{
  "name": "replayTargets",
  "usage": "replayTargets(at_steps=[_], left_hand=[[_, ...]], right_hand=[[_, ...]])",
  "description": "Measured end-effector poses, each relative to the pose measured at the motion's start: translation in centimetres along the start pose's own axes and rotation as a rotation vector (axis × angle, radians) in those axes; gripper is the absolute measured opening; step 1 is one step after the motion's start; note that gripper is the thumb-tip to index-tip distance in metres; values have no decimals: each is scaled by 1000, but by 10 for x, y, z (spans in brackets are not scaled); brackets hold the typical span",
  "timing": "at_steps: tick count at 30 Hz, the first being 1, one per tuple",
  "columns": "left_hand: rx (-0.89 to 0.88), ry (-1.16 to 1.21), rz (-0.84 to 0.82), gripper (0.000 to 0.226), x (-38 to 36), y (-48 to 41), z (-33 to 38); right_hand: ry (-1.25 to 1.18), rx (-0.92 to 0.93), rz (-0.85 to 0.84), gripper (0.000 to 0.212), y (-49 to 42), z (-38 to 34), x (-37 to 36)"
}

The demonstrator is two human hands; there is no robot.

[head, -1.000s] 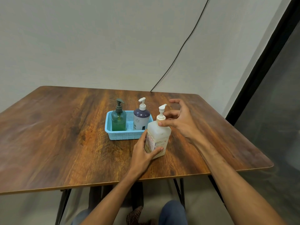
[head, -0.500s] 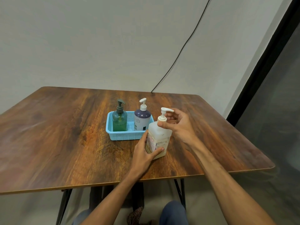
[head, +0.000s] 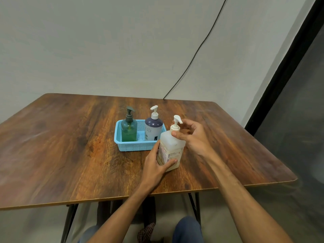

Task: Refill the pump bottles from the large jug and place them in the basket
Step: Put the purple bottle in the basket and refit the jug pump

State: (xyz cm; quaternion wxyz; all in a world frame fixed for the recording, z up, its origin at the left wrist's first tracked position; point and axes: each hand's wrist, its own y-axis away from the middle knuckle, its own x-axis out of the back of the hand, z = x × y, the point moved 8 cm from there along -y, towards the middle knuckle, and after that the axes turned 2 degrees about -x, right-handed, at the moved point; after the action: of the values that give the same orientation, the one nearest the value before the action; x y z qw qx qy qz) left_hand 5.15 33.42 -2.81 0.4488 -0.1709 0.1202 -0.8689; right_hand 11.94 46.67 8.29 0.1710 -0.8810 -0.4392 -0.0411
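Note:
A large white jug (head: 172, 146) with a white pump top stands upright on the wooden table, just right of a light blue basket (head: 138, 146). My left hand (head: 156, 163) grips the jug's lower body. My right hand (head: 191, 135) pinches the pump collar at the jug's neck. Inside the basket stand a green pump bottle (head: 129, 130) with a dark pump and a purple-and-white pump bottle (head: 153, 128) with a white pump.
The wooden table (head: 70, 146) reaches to a grey wall at the back. A black cable (head: 196, 51) runs down the wall to the table's far edge. A dark glass panel (head: 298, 102) stands at the right. My knees show below the front edge.
The pump nozzle has turned, from pointing right half a second ago toward the back-right now. My right hand's fingers shifted around the collar. My left hand and the jug stayed in place.

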Motion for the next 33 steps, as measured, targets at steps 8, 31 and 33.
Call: replayTargets(at_steps=[8, 31, 33], left_hand=[[9, 7, -5, 89, 0, 1, 1], [-12, 17, -1, 85, 0, 0, 2], [-16, 15, 0, 86, 0, -1, 2]], right_hand=[[24, 44, 71, 54, 1, -2, -2], [24, 72, 63, 41, -1, -6, 3], [18, 55, 8, 43, 0, -7, 3]])
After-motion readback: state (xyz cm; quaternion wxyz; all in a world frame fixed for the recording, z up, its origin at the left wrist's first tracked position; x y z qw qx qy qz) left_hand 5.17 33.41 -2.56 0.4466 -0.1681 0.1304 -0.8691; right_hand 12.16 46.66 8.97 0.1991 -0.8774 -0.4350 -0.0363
